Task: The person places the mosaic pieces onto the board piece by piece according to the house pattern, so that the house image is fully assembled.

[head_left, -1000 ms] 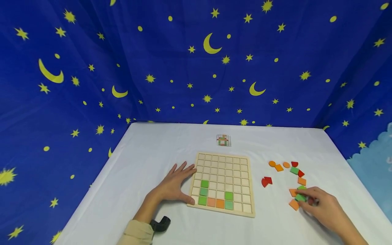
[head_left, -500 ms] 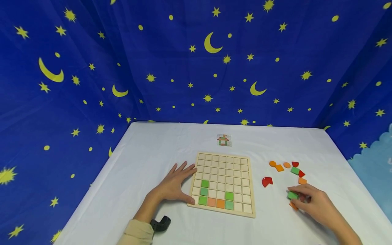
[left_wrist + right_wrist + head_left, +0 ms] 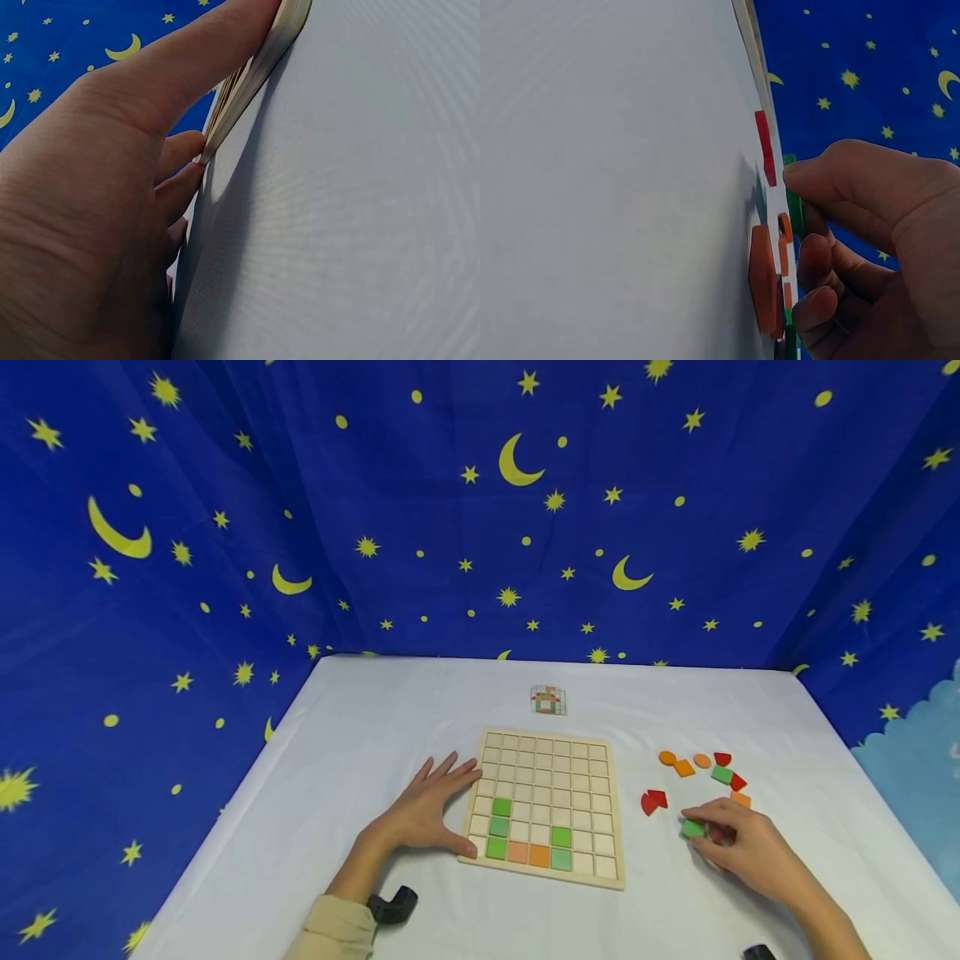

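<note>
My left hand (image 3: 423, 814) lies with its fingers spread at the left side of a wooden grid board (image 3: 555, 777). Its thumb and fingertips touch the board's frame (image 3: 259, 71), as the left wrist view also shows. Between the thumb and fingers of my right hand (image 3: 757, 852) a green square tile (image 3: 692, 828) is pinched, held off the table in the right wrist view. Green tiles (image 3: 502, 807) and orange tiles (image 3: 539, 856) fill several cells at the lower left and bottom of the board. An orange tile (image 3: 762, 277) stands out close below the right hand.
Right of the board lie loose pieces: red ones (image 3: 649, 802), an orange disc (image 3: 667, 758), an orange square (image 3: 684, 768), a green tile (image 3: 722, 774) and others. A small pattern card (image 3: 548, 700) lies behind the board. A star-patterned blue curtain (image 3: 450, 527) hangs around the white table (image 3: 360, 718).
My right hand has lifted the green tile from among the loose pieces and carried it left towards the board. The left hand has stayed at the board's edge.
</note>
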Demonstrator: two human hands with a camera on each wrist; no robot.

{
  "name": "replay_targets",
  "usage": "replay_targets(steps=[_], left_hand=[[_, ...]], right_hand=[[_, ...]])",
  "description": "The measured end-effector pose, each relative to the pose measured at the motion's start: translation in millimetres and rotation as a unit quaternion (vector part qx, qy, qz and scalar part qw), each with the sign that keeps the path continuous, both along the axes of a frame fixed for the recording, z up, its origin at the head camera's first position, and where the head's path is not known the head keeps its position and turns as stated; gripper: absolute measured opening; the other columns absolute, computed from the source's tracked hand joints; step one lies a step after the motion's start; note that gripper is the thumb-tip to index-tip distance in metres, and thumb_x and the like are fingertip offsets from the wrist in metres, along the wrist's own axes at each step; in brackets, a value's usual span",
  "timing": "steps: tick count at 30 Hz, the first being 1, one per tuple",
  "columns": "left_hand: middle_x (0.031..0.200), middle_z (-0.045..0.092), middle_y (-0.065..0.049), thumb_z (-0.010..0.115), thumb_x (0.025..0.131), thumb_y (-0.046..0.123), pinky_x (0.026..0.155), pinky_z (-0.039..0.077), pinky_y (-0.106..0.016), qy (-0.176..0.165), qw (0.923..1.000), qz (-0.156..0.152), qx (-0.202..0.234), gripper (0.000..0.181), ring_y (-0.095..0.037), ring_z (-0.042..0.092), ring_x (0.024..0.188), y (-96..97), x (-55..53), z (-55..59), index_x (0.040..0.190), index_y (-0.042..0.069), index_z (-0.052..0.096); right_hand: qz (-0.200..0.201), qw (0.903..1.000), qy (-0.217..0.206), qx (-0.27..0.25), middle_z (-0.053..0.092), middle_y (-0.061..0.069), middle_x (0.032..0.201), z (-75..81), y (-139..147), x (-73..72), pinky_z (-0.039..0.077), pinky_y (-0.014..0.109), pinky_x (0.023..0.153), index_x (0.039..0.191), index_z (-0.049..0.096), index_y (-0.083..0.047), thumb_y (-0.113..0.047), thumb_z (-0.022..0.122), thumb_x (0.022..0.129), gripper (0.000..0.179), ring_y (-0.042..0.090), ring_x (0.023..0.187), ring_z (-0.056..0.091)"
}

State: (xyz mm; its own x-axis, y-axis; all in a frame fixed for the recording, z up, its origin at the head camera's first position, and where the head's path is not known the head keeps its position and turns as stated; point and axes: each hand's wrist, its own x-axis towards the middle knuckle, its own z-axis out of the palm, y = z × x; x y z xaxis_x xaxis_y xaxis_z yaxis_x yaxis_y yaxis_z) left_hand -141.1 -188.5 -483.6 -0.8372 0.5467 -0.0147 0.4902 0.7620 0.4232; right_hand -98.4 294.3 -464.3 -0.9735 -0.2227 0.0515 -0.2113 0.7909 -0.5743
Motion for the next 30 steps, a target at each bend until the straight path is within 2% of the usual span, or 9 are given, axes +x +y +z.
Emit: replay_targets(steps=[7,18,30], left_hand=[[0.158,0.017,0.009,0.068,0.054,0.083,0.116,-0.002,-0.045,0.0,1.0,0.0,0.002,0.12,-0.02,0.003,0.146,0.2,0.4,1.0,0.152,0.025,0.031],[0.158,0.018,0.008,0.069,0.054,0.082,0.116,-0.003,-0.045,0.003,1.0,0.0,0.0,0.12,-0.021,0.003,0.146,0.4,0.2,0.5,0.152,0.025,0.03],[0.158,0.017,0.009,0.068,0.054,0.083,0.116,-0.003,-0.044,0.004,1.0,0.0,-0.004,0.12,-0.02,0.003,0.146,0.4,-0.6,-0.7,0.152,0.026,0.029]], right_hand=[[0.013,0.9998,0.013,0.005,0.056,-0.006,0.087,-0.6,-11.1,-4.4,0.041,0.023,0.054,0.108,0.073,-0.019,-0.013,0.08,0.077,0.032,0.012,0.073,0.049],[0.015,0.9997,-0.013,0.013,0.055,-0.006,0.087,3.4,-29.0,-11.2,0.042,0.023,0.056,0.107,0.074,-0.022,-0.018,0.079,0.078,0.03,0.013,0.075,0.049],[0.056,0.9984,-0.004,-0.002,0.056,-0.007,0.085,0.0,-43.7,-17.5,0.042,0.023,0.057,0.108,0.073,-0.024,-0.016,0.078,0.079,0.031,0.012,0.074,0.05]])
